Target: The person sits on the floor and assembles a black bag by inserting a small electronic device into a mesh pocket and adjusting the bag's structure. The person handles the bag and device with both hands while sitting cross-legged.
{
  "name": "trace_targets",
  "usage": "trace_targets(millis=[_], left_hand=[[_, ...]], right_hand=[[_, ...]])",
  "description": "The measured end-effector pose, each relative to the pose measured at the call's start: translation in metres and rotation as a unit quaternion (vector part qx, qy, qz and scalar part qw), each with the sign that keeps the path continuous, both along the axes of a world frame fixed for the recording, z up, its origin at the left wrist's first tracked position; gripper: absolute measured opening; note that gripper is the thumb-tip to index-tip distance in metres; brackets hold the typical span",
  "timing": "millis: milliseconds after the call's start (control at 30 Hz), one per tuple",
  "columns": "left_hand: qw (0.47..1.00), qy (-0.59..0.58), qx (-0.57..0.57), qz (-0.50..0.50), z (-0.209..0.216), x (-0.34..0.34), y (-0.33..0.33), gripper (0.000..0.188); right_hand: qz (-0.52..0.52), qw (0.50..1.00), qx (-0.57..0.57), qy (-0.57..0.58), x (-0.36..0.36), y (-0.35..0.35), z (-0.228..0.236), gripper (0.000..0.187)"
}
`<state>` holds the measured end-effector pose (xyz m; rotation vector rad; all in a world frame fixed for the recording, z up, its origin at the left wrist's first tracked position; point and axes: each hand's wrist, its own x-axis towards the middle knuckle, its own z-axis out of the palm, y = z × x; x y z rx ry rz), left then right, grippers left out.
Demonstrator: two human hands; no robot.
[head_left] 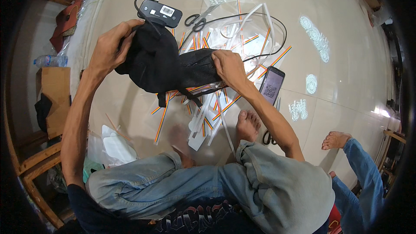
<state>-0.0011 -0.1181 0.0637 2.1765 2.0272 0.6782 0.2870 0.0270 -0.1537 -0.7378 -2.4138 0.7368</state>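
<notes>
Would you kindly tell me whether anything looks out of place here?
Striped strips lie strewn across the floor at odd angles, overlapping untidily near the black cloth, with scissors beside them. Nothing looks clearly damaged.

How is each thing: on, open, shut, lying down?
Black fabric: bunched up, held
Left hand: closed on black fabric
Right hand: closed on black fabric
Phone: face up, screen lit
Small dark device: cable attached
Striped strips: scattered
Bottle: lying sideways
Upper scissors: opening unclear

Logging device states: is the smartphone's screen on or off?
On: the smartphone lies face up, its screen lit and showing a square code pattern.
</notes>
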Motion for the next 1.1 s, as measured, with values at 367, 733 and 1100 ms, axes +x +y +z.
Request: trace_targets(millis=[367, 733, 1100], left_hand=[[1.0, -0.007, -0.005, 0.009, 0.0, 0.003, -0.001, 0.025], [0.999, 0.009, -0.035, 0.035, -0.005, 0.009, 0.003, 0.03], [0.999, 0.009, -0.037, 0.006, -0.031, 0.007, 0.022, 0.017]], right_hand=[[0.022, 0.99, -0.077, -0.116, 0.004, 0.031, -0.029, 0.031], [0.125, 0.956, -0.149, -0.218, -0.005, 0.062, -0.04, 0.03], [0.208, 0.978, 0.009, -0.029, 0.005, 0.053, -0.044, 0.024]])
